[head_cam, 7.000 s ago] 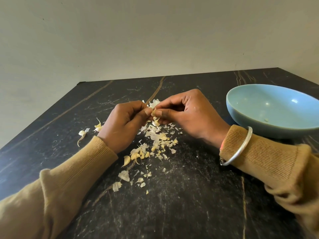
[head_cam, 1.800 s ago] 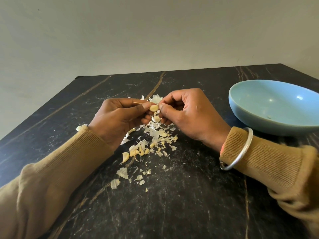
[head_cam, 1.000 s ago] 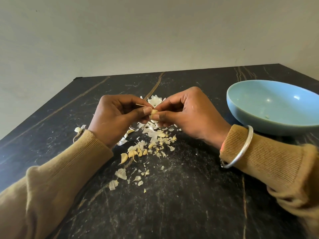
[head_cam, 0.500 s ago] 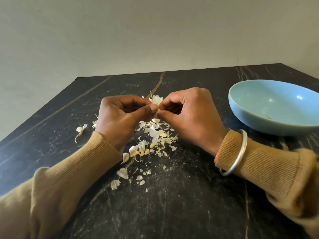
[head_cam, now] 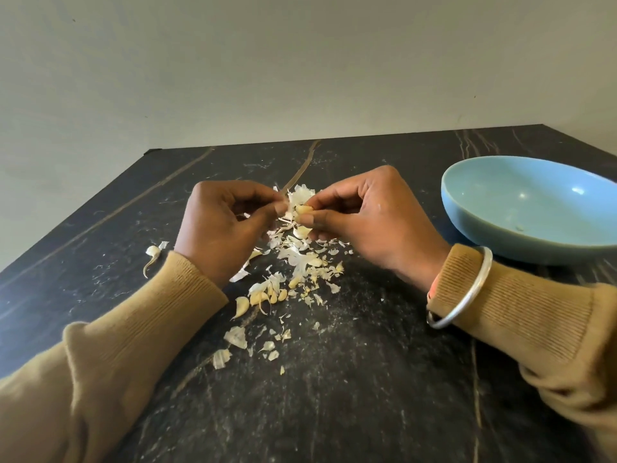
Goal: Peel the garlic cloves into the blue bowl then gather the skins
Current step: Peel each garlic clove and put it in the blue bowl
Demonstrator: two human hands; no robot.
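Right hand pinches a garlic clove; left hand pinches its skin above scattered skins.

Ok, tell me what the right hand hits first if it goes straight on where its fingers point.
Probably the left hand: the right hand, pinching a garlic clove, points leftward at the left hand's fingertips, close across the clove. One view, so depth is uncertain.
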